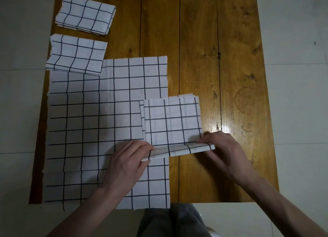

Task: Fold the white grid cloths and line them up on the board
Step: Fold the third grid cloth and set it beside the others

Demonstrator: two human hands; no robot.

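Pinching the near edge of a half-folded white cloth with a dark grid pattern, both hands work at the same fold: the left hand has its fingers clamped on the left end of the raised edge, and the right hand has its fingers clamped on the right end. That cloth lies partly on a large unfolded white grid cloth spread flat over the near left of the brown wooden board, and partly on the bare surface to its right. Two folded white grid cloths sit at the far left, the far one and the near one, one behind the other, the near one overlapping the far left corner of the spread sheet. The likeliest slip, as I judge it, is a crooked fold: the raised edge already runs at a slant, lower at the left, so laying it over could leave the layers offset, as the staggered far edges hint. Dragging the bundle could also rumple the sheet beneath it, or tug that sheet, whose near edge hangs past the board, towards the floor. Placing it in line risks nudging the near stack.
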